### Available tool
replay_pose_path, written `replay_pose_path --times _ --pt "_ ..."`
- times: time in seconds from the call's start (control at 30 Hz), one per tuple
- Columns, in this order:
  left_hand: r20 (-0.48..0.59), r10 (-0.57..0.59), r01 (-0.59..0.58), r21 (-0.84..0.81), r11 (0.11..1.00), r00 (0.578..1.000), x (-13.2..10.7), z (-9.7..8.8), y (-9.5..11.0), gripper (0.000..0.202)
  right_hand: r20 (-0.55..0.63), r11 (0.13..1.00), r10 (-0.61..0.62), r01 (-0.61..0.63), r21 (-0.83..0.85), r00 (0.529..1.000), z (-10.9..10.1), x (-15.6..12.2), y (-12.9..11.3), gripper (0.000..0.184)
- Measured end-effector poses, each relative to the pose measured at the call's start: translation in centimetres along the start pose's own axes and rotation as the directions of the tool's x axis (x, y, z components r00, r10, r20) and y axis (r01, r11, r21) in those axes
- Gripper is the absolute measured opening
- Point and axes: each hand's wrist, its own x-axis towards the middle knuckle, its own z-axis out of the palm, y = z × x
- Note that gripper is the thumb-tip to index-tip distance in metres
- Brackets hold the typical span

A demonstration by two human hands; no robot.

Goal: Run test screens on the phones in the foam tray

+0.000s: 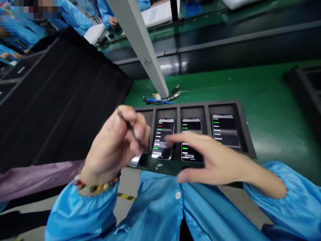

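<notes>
A black foam tray (244,134) with several slots lies on the green bench. Three lit phones show in it: one (163,138), a second (192,124) and a third (225,130); a fourth (134,161) peeks out under my left hand. My left hand (114,147) is raised above the tray's left end, its fingers pinched on a thin dark stylus (129,125). My right hand (213,157) hovers open over the middle phones, fingers stretched left towards the screen of the second slot. Blue sleeves cover both arms.
A tall stack of black trays (57,100) fills the left. A grey post (140,43) rises behind the tray, with a blue pen and cables (163,98) at its foot. Another black tray (308,87) sits at the right edge. Co-workers in blue sit far left.
</notes>
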Motion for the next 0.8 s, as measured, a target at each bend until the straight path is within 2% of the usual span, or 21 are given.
replay_pose_path --times 0.03,0.1,0.13,0.2,0.3,0.37,0.43,0.47,0.53,0.57,0.6,0.63,0.67,0.7,0.73,0.77,0.8 --pt "-0.08 0.034 -0.031 0.03 0.999 0.996 1.9 -0.7 0.0 0.024 0.093 0.995 0.024 -0.033 0.094 0.995 0.9 1.1 -0.8 0.035" --pt "-0.235 0.081 -0.056 0.109 0.992 0.969 5.5 -3.1 -0.4 0.012 0.099 0.987 0.12 -0.13 0.098 0.988 1.1 3.5 0.1 0.038" --pt "-0.282 0.075 -0.028 0.166 0.986 0.956 7.2 -4.6 -0.7 0.009 0.028 0.987 0.16 -0.16 0.003 0.987 0.3 4.8 1.5 0.042" --pt "-0.324 0.032 0.041 0.216 0.976 0.945 10.4 -7.6 -1.6 0.011 -0.118 0.95 0.134 -0.161 -0.266 0.984 -2.1 8.0 5.6 0.043" --pt "-0.376 -0.041 0.152 0.269 0.951 0.926 14.3 -11.4 -3.4 0.016 -0.131 0.886 0.155 -0.197 -0.42 0.979 -5.3 12.9 11.6 0.044" --pt "-0.403 -0.051 0.186 0.303 0.935 0.914 15.6 -13.1 -4.1 0.016 -0.118 0.849 0.215 -0.245 -0.468 0.97 -6.4 14.9 13.6 0.05" --pt "-0.434 -0.018 0.189 0.354 0.916 0.901 15.1 -14.6 -3.9 0.012 -0.154 0.806 0.225 -0.273 -0.526 0.962 -7.0 14.5 13.4 0.06" --pt "-0.448 0.006 0.186 0.385 0.904 0.894 13.9 -15.4 -3.5 0.012 -0.193 0.783 0.208 -0.281 -0.555 0.959 -7.4 13.2 12.6 0.064" --pt "-0.47 0.035 0.202 0.445 0.873 0.882 9.9 -17.4 -2.4 0.015 -0.295 0.755 0.143 -0.297 -0.584 0.945 -8.1 8.1 10.4 0.064" --pt "-0.472 0.008 0.24 0.463 0.853 0.882 7.3 -18.5 -2.0 0.017 -0.363 0.73 0.164 -0.361 -0.581 0.917 -8.5 4.6 9.2 0.063" --pt "-0.48 -0.037 0.294 0.472 0.832 0.876 4.4 -19.6 -1.8 0.015 -0.47 0.676 0.218 -0.48 -0.56 0.855 -8.6 0.8 8.2 0.061" --pt "-0.49 -0.102 0.359 0.467 0.808 0.866 1.6 -20.5 -1.8 0.019 -0.583 0.592 0.311 -0.632 -0.499 0.751 -8.6 -3.1 7.4 0.06" --pt "-0.51 -0.176 0.437 0.454 0.777 0.842 -1.1 -21.3 -2.1 0.03 -0.714 0.502 0.368 -0.774 -0.386 0.595 -8.3 -6.9 6.8 0.064" --pt "-0.537 -0.293 0.547 0.407 0.731 0.791 -3.3 -21.9 -2.7 0.043 -0.789 0.451 0.423 -0.859 -0.243 0.445 -7.8 -10.2 6.5 0.066" --pt "-0.532 -0.374 0.6 0.352 0.718 0.759 -5.2 -22.3 -3.4 0.053 -0.787 0.456 0.507 -0.885 -0.1 0.35 -7.1 -12.9 6.4 0.067" --pt "-0.529 -0.407 0.617 0.316 0.72 0.745 -6.5 -22.4 -4.2 0.06 -0.745 0.484 0.604 -0.873 0.06 0.284 -6.2 -14.9 6.5 0.069" --pt "-0.534 -0.422 0.628 0.29 0.723 0.733 -7.3 -22.4 -5.0 0.066 -0.705 0.473 0.669 -0.867 0.159 0.236 -5.4 -16.3 6.6 0.068"
